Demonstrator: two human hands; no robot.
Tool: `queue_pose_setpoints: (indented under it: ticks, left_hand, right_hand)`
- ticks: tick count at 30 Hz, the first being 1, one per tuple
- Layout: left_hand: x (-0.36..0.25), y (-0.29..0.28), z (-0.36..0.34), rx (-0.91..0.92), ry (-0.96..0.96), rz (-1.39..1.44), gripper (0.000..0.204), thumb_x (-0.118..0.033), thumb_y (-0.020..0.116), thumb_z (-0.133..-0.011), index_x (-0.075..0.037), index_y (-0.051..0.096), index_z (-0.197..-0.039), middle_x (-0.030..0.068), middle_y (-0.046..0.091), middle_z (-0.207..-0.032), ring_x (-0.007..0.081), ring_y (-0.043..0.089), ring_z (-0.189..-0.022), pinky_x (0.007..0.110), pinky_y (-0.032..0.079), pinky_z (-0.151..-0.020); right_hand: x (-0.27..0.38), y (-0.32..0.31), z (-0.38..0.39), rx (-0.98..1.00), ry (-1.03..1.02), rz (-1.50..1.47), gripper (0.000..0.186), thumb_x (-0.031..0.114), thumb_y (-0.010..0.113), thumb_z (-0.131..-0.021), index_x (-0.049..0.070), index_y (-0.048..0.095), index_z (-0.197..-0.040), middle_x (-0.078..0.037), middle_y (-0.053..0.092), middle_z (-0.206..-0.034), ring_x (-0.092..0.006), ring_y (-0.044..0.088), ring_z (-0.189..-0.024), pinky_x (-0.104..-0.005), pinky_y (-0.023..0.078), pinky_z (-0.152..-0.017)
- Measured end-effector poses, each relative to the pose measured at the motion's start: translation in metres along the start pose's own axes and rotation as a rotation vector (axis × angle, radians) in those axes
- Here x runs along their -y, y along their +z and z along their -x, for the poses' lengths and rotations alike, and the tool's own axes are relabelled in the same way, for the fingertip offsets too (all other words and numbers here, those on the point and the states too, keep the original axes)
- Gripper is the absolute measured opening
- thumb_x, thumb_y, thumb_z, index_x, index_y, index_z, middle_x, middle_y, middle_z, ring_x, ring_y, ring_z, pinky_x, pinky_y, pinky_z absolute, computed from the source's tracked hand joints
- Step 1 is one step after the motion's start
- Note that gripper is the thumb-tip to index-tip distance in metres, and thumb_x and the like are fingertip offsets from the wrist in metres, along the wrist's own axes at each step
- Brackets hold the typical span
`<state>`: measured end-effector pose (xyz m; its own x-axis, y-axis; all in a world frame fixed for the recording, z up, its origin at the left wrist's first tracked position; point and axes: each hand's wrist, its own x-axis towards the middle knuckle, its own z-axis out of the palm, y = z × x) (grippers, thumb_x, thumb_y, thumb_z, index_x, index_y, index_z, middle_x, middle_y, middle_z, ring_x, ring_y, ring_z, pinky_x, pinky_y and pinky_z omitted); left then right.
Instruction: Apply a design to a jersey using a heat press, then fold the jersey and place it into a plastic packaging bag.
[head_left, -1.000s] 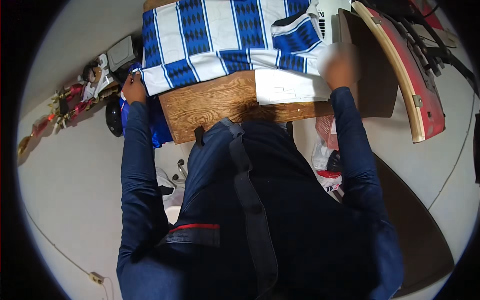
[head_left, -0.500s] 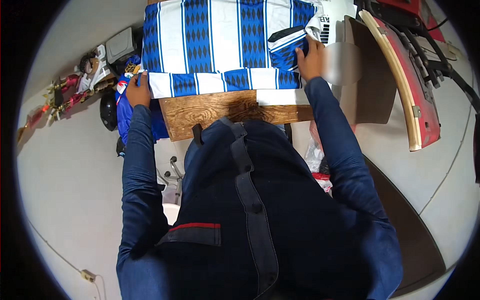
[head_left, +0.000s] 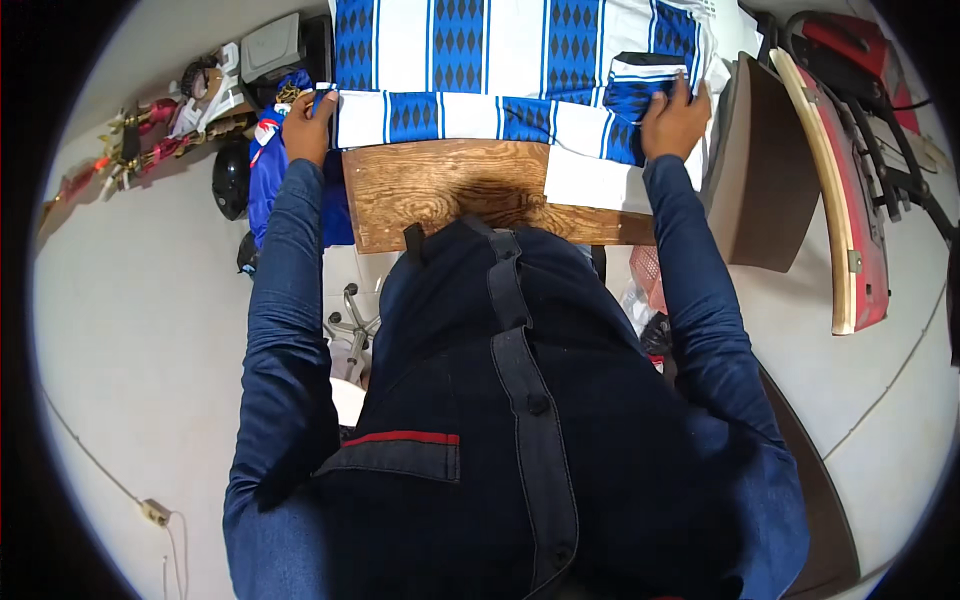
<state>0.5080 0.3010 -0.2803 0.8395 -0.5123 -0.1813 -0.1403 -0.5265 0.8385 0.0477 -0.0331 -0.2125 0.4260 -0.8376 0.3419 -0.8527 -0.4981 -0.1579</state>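
Note:
A blue and white striped jersey (head_left: pixel 515 50) with dark diamond patterns lies spread across a wooden table (head_left: pixel 430 190). Its near edge is turned up into a long, flat folded band (head_left: pixel 470 117). At the left end of this band, my left hand (head_left: pixel 307 128) pinches the corner between thumb and fingers. A folded sleeve (head_left: pixel 640 85) with a black and white cuff lies on the jersey's right side. My right hand (head_left: pixel 676 122) rests at that sleeve's near right edge, fingers apart on the cloth. What lies under the fingertips is hidden.
A white sheet (head_left: pixel 590 178) sticks out from under the jersey. Blue cloth (head_left: pixel 275 205) hangs at the table's left, beside a black rounded object (head_left: pixel 230 180). On the right stand a brown panel (head_left: pixel 765 165) and a red machine part with a pale edge (head_left: pixel 850 220).
The view has shifted, so table and jersey appear farther right and higher. My right hand has slid nearer along the folded sleeve's edge. My left hand keeps the same corner.

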Motion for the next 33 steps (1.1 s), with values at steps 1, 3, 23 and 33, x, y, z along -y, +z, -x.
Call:
queue_pose_setpoints:
  ticks: [1, 3, 23, 33]
  left_hand:
    - [-0.003, 0.003, -0.001, -0.030, 0.046, -0.081, 0.048, -0.035, 0.083, -0.087, 0.005, 0.072, -0.109, 0.0049, 0.069, -0.086, 0.0130, 0.060, -0.076, 0.028, 0.049, -0.073]
    - [-0.010, 0.007, 0.000, 0.000, 0.056, -0.163, 0.046, -0.036, 0.082, -0.085, 0.003, 0.074, -0.108, 0.0133, 0.075, -0.094, 0.0210, 0.068, -0.083, 0.034, 0.053, -0.079]
    - [-0.081, 0.075, 0.081, 0.236, 0.672, -0.720, 0.074, -0.039, 0.079, -0.087, -0.016, 0.050, -0.151, 0.0253, 0.036, -0.159, 0.0443, 0.032, -0.149, 0.052, 0.033, -0.116]
    - [-0.098, 0.076, 0.056, 0.175, 0.498, -0.714, 0.017, -0.012, 0.078, -0.086, -0.007, 0.073, -0.101, 0.0177, 0.061, -0.130, 0.0388, 0.058, -0.120, 0.048, 0.049, -0.100]
  right_hand:
    - [0.005, 0.001, 0.005, 0.090, -0.092, -0.012, 0.050, 0.029, 0.066, -0.095, 0.014, 0.059, -0.143, -0.027, 0.044, -0.151, -0.0459, 0.038, -0.140, -0.0564, 0.031, -0.117]
    - [-0.006, 0.011, 0.020, 0.298, -0.055, 0.160, 0.057, 0.044, 0.056, -0.101, 0.021, 0.052, -0.152, -0.024, 0.034, -0.161, -0.0433, 0.026, -0.151, -0.0570, 0.023, -0.121]
    - [-0.020, 0.025, -0.008, 0.300, -0.103, 0.145, 0.065, 0.055, 0.040, -0.106, 0.019, 0.039, -0.160, -0.025, 0.024, -0.167, -0.0419, 0.015, -0.156, -0.0601, 0.015, -0.124]
    - [-0.019, -0.025, 0.073, 0.455, -0.303, 0.078, 0.067, 0.050, 0.064, -0.096, 0.029, 0.044, -0.156, -0.018, 0.030, -0.165, -0.0360, 0.022, -0.155, -0.0574, 0.018, -0.124]
